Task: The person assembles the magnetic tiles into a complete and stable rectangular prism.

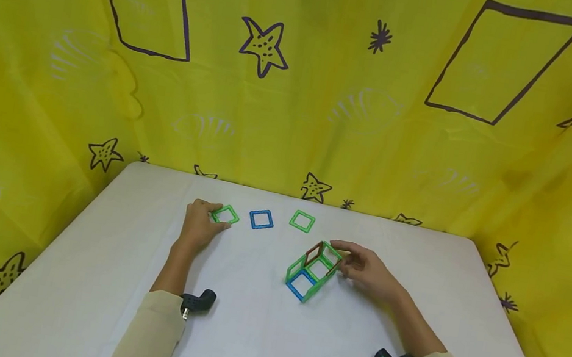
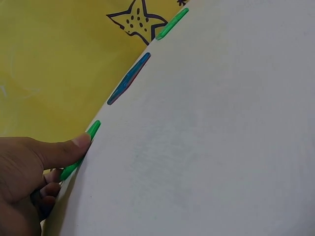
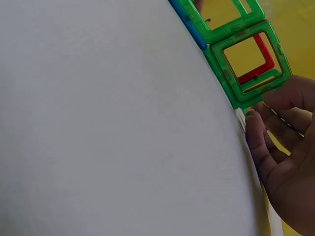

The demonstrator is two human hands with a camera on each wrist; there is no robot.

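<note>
My left hand (image 1: 198, 224) pinches a green square magnetic tile (image 1: 234, 213) at the back left of the table. The left wrist view has the thumb on this tile's near edge, with other fingers curled behind. To the right, a box-like build of magnetic tiles (image 1: 322, 284) stands on the white cloth, with green, blue and red frames and open tops. My right hand (image 1: 369, 271) is at the build's right end, fingers loosely bent. In the right wrist view, the fingertips are right at the corner of a green frame (image 3: 231, 83), and the thumb lies just below.
A blue square tile (image 1: 252, 220) and another green square tile (image 1: 305, 213) lie flat along the back of the table (image 1: 230, 330). A yellow curtain (image 1: 296, 112) with star drawings surrounds the back and sides. Each wrist wears a small black camera (image 1: 200, 301).
</note>
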